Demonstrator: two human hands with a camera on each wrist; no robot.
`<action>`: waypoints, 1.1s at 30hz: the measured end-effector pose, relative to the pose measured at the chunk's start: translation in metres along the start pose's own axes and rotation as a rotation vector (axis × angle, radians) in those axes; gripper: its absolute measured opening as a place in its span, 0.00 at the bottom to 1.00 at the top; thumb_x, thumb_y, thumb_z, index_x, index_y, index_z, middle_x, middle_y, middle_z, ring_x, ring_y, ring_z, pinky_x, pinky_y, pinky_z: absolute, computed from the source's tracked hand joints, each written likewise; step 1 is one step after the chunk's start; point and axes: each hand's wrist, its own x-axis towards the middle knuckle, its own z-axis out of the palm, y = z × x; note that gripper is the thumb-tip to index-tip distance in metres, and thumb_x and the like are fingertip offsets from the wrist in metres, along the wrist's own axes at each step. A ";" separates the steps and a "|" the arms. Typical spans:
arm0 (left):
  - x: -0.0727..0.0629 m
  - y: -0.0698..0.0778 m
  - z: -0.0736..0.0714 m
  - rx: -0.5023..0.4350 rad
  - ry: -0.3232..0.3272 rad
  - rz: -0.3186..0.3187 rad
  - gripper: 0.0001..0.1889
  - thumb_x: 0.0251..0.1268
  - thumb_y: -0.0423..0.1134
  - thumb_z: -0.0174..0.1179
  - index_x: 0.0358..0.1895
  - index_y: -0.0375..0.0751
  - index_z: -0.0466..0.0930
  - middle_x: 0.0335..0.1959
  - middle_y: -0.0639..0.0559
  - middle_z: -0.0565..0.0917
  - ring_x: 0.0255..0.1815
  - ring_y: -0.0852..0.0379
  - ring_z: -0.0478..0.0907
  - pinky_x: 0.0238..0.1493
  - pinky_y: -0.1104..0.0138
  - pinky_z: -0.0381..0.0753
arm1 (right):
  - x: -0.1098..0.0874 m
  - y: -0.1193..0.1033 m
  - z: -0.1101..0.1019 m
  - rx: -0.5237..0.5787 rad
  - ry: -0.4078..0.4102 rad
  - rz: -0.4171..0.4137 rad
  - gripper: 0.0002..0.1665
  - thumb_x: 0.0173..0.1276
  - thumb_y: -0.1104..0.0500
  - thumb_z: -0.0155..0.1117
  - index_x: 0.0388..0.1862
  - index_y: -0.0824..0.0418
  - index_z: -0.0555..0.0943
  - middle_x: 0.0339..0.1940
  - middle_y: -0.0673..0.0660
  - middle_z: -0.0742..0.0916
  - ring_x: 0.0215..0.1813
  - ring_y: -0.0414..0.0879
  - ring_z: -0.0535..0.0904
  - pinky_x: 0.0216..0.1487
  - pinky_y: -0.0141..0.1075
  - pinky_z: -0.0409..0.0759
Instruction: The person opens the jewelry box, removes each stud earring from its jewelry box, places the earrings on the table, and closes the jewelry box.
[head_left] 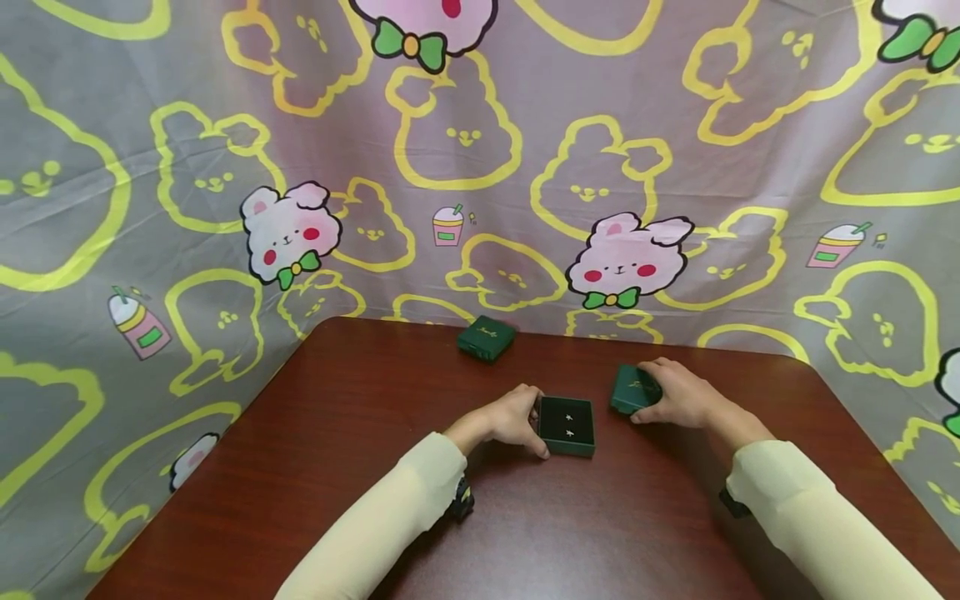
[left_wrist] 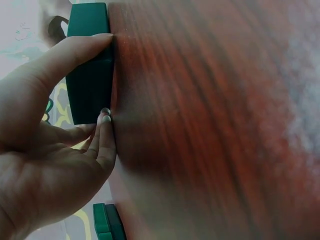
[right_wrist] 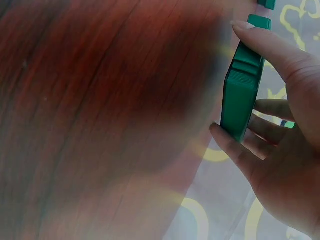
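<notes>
In the head view, a dark green jewelry box base lies uncovered on the table. Two small silvery star-like pieces, apparently earrings, sit on its black lining. My left hand grips the base from its left side; the left wrist view shows the thumb and fingers at opposite ends of the green wall. To the right, my right hand holds a green box lid with gold lettering, partly covered by the fingers. The right wrist view has this lid between thumb and fingers.
Another green box with gold lettering stands near the back edge of the brown wooden table. A cartoon-printed cloth hangs behind and beside the table.
</notes>
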 end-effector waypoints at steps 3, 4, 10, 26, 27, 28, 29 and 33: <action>0.000 0.000 0.000 -0.003 -0.002 -0.004 0.44 0.43 0.40 0.84 0.65 0.32 0.69 0.48 0.49 0.73 0.46 0.59 0.71 0.49 0.69 0.73 | 0.001 0.005 0.001 -0.002 -0.005 0.006 0.59 0.51 0.38 0.82 0.70 0.74 0.69 0.60 0.72 0.77 0.55 0.61 0.74 0.49 0.60 0.79; 0.000 0.001 0.001 -0.005 -0.002 -0.004 0.44 0.43 0.40 0.84 0.65 0.32 0.70 0.48 0.48 0.73 0.46 0.58 0.71 0.49 0.69 0.73 | 0.001 0.006 0.001 -0.004 -0.004 0.005 0.59 0.51 0.38 0.82 0.70 0.74 0.69 0.60 0.72 0.77 0.55 0.61 0.74 0.49 0.59 0.79; 0.001 0.001 0.001 -0.013 -0.002 -0.003 0.43 0.43 0.39 0.84 0.64 0.32 0.70 0.49 0.48 0.72 0.46 0.59 0.71 0.48 0.69 0.73 | 0.003 0.010 0.002 -0.012 -0.001 0.001 0.60 0.51 0.37 0.82 0.69 0.76 0.69 0.60 0.73 0.77 0.55 0.62 0.75 0.51 0.58 0.79; 0.003 -0.002 0.002 -0.019 0.017 -0.003 0.41 0.41 0.39 0.84 0.60 0.34 0.71 0.47 0.50 0.72 0.45 0.59 0.71 0.47 0.70 0.73 | 0.005 0.022 0.003 -0.003 0.003 0.003 0.60 0.52 0.37 0.81 0.68 0.78 0.69 0.62 0.76 0.76 0.57 0.64 0.74 0.56 0.61 0.77; 0.004 -0.002 0.003 -0.020 0.020 -0.003 0.41 0.41 0.39 0.85 0.60 0.34 0.71 0.47 0.50 0.72 0.45 0.59 0.71 0.47 0.70 0.73 | 0.005 0.023 0.003 0.000 0.000 0.004 0.60 0.52 0.37 0.81 0.68 0.79 0.68 0.61 0.76 0.76 0.57 0.65 0.74 0.55 0.61 0.76; 0.003 -0.002 0.003 -0.021 0.021 -0.004 0.41 0.41 0.38 0.85 0.59 0.34 0.72 0.47 0.50 0.72 0.45 0.59 0.71 0.47 0.70 0.73 | 0.005 0.023 0.003 0.004 -0.002 0.009 0.60 0.52 0.37 0.81 0.68 0.78 0.68 0.62 0.76 0.76 0.57 0.65 0.74 0.56 0.61 0.76; 0.003 -0.002 0.003 -0.023 0.021 -0.004 0.41 0.41 0.38 0.85 0.60 0.34 0.72 0.47 0.50 0.72 0.45 0.59 0.71 0.47 0.70 0.73 | 0.004 0.023 0.002 0.007 -0.004 0.014 0.61 0.52 0.37 0.81 0.69 0.79 0.68 0.62 0.77 0.75 0.57 0.65 0.74 0.56 0.62 0.76; 0.003 -0.002 0.002 -0.025 0.016 -0.004 0.41 0.41 0.39 0.84 0.61 0.33 0.71 0.48 0.50 0.72 0.46 0.59 0.71 0.48 0.70 0.73 | 0.004 0.024 0.002 0.009 -0.012 0.028 0.61 0.53 0.37 0.80 0.69 0.79 0.67 0.63 0.78 0.74 0.59 0.67 0.73 0.57 0.63 0.75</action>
